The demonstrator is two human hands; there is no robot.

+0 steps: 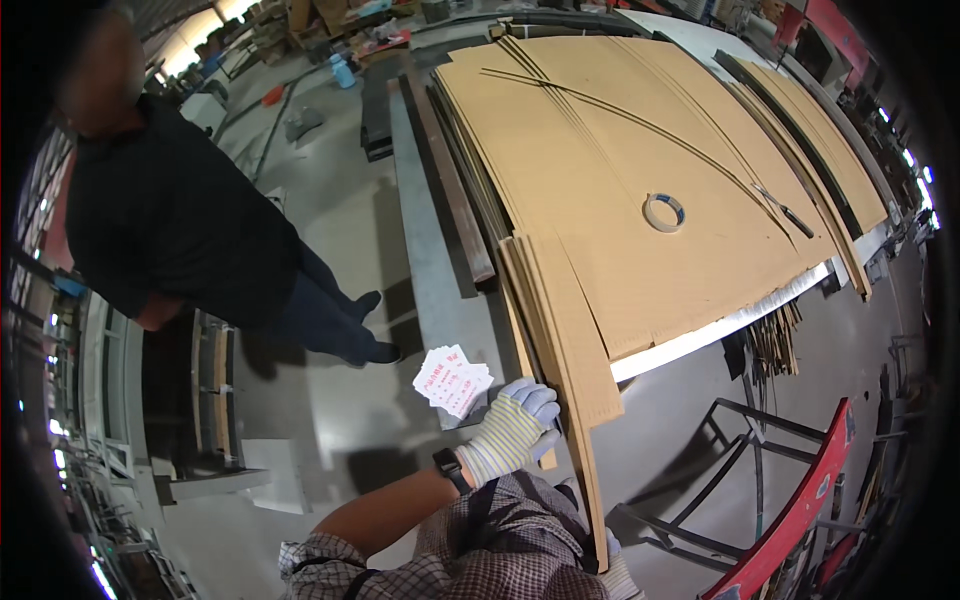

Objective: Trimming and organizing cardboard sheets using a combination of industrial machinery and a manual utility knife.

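A long folded cardboard strip (590,440) runs from the near left corner of the cardboard-covered table down toward my body. My left hand (510,430), in a striped grey-and-yellow glove, has its fingers curled against the strip's left side. Low at the bottom edge, my right hand (620,582) is mostly hidden by the strip's lower end; only part of its striped glove shows, and its fingers cannot be made out. Fanned white cards with red print (452,382) lie just left of my left hand, on the end of a grey metal surface (425,250).
Large cardboard sheets (560,130) cover the table, bearing a tape roll (664,212), thin dark strips (640,122) and a slim dark-handled tool (797,222). A person in dark clothes (190,220) stands at left. A red-and-black metal frame (800,500) is at lower right.
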